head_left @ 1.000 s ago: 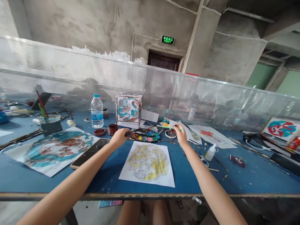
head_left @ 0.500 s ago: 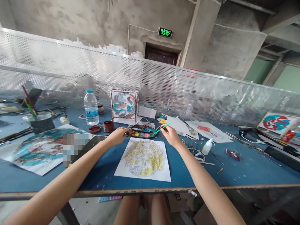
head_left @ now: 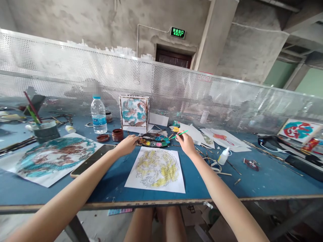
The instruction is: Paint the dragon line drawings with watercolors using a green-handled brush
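Observation:
A dark paint palette (head_left: 165,144) with several colours in its wells lies at the middle of the table. My left hand (head_left: 128,145) grips its left end, fingers closed on the edge. In my right hand (head_left: 185,142) a thin green paintbrush (head_left: 182,133) is pinched, its tip slanting down to the left at the palette's right end. In front of the palette lies a sheet of paper (head_left: 130,181) with a round line drawing, partly painted yellow. Behind the palette stands a framed blue-and-brown painting (head_left: 134,112).
A water bottle (head_left: 98,116), an open brown paint jar (head_left: 117,135) and its lid (head_left: 103,138) stand left of centre. A phone (head_left: 92,159) and a painted sheet (head_left: 47,181) lie under and beyond my left forearm. A glue bottle (head_left: 223,156) stands right; a perforated metal screen (head_left: 161,82) runs behind.
The paintbrush and my right hand have shifted slightly right, and the brush tip has moved up and right along the palette. My left hand stays at the palette's left end.

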`<action>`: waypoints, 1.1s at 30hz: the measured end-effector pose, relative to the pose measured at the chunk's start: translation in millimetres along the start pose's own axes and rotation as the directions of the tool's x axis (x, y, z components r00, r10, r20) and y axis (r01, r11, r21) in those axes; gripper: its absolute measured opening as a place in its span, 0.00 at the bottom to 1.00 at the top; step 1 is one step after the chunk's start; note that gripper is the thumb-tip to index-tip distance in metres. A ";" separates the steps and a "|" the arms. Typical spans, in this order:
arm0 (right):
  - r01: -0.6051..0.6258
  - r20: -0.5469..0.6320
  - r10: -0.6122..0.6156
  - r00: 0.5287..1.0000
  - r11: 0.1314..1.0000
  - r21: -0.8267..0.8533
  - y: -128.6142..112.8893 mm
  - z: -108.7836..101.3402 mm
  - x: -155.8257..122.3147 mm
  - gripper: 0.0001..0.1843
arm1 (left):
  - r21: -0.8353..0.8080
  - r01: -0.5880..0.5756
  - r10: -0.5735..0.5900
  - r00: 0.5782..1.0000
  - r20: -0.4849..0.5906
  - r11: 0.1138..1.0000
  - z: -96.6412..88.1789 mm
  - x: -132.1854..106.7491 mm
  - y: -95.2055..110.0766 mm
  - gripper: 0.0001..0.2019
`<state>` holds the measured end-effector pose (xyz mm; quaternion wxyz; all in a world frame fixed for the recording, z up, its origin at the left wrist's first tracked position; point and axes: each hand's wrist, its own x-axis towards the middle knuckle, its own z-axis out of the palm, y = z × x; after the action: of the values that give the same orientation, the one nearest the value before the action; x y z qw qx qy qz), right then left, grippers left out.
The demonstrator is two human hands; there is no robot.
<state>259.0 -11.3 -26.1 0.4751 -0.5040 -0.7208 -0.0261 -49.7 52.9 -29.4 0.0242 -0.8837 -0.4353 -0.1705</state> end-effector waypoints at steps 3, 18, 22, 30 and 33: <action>0.014 0.013 -0.014 1.000 0.999 -0.032 3.7 1.8 -0.1 0.09 | 0.002 0.001 -0.001 1.000 -0.006 1.000 1.2 -0.2 0.3 0.16; 0.061 0.130 -0.051 0.990 0.995 -0.078 1.4 11.1 -1.6 0.12 | -0.014 -0.020 0.020 1.000 -0.006 1.000 0.7 0.8 1.3 0.16; 0.039 0.116 -0.036 0.993 0.999 -0.023 2.7 11.2 -0.9 0.12 | -0.030 -0.018 0.017 1.000 -0.013 0.999 0.2 0.1 2.3 0.16; 0.005 0.112 -0.004 0.994 1.000 -0.006 3.8 9.4 0.7 0.12 | 0.012 -0.015 0.015 0.999 0.030 1.000 -7.2 -2.5 8.4 0.14; -0.002 0.125 0.005 0.992 1.000 -0.023 3.2 9.1 1.1 0.11 | 0.018 0.013 -0.013 1.000 0.020 1.000 -10.4 -3.0 9.4 0.12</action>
<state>255.3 -4.3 -31.6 0.4233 -0.5112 -0.7480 -0.0019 -47.1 42.8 -19.6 0.0267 -0.8823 -0.4427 -0.1578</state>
